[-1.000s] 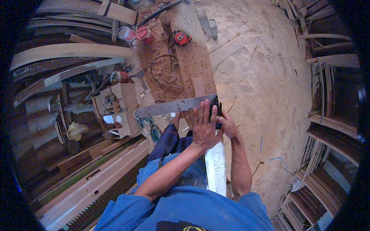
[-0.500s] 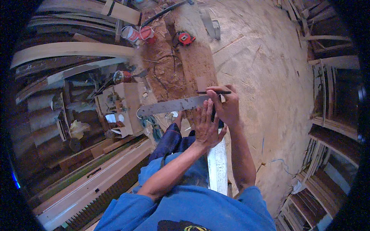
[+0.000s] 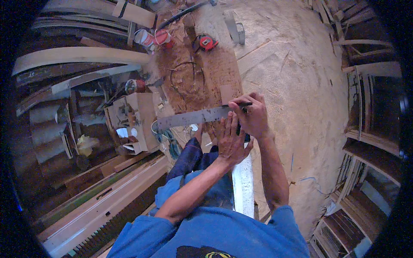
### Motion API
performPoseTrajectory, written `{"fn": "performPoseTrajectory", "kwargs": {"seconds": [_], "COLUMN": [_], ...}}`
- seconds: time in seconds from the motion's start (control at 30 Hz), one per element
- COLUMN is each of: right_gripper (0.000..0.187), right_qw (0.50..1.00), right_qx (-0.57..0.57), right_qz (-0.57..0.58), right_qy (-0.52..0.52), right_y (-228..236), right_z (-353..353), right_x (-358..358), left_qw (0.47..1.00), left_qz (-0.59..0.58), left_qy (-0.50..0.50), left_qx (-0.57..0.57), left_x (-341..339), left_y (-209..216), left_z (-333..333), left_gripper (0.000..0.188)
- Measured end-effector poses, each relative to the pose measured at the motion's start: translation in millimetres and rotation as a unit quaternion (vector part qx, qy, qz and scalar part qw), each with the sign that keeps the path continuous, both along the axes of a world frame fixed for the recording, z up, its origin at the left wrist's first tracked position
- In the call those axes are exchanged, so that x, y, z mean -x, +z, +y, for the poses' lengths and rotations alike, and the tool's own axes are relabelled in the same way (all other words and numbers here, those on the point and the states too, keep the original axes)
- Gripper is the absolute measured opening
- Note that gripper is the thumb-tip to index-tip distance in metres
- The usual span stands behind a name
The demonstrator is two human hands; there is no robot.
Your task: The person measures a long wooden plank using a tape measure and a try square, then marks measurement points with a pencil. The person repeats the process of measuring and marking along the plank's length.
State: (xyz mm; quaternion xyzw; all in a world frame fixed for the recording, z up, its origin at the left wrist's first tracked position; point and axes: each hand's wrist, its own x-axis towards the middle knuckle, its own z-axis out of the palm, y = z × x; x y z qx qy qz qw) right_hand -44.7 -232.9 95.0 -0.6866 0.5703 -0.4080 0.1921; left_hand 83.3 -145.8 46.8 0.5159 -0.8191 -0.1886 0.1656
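A try square with a long, spotted grey metal blade (image 3: 189,119) lies across the brown wooden plank (image 3: 221,64). My left hand (image 3: 233,146) holds it at its right end, fingers stretched over the blade and thumb spread to the right. Part of a dark stock shows between that thumb and the fingers; the rest is hidden. Pinched in my right hand (image 3: 254,116) is a dark pencil (image 3: 244,104), its thin end close to the blade's upper edge. The two hands nearly touch.
Farther up the plank sits a red tape measure (image 3: 207,42). Two small buckets (image 3: 164,38) stand left of it. A box of tools (image 3: 144,116) is at the left, beside stacked timber (image 3: 81,55). A white-topped beam (image 3: 243,185) runs below my hands. Wooden racks (image 3: 374,107) line the right side.
My right hand has shifted slightly and the pencil has tilted, with its back end now farther left. My left hand and the try square stay almost where they were.
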Motion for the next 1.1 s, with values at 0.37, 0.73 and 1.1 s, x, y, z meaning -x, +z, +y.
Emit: {"fn": "performPoseTrajectory", "kwargs": {"seconds": [0.37, 0.73, 1.1], "right_gripper": [0.021, 0.040, 0.028], "right_qw": [0.788, 0.750, 0.814], "right_qx": [-0.161, -0.342, -0.023], "right_qz": [-0.560, -0.544, -0.414], "right_qy": [-0.199, -0.157, -0.406], "right_y": [-78.5, -60.7, 64.2], "right_z": [44.9, 115.6, 168.1], "right_x": [37.1, 1.2, -57.0], "left_qw": [0.999, 0.983, 0.720], "left_qz": [-0.023, 0.131, 0.372], "left_qy": [-0.022, -0.131, -0.082], "left_qx": [0.018, 0.012, -0.580], "left_x": [1.4, -42.5, -105.6], "left_y": [17.8, 59.3, 100.9], "left_z": [-3.5, -10.3, -150.6], "left_gripper": [0.093, 0.091, 0.053]}}
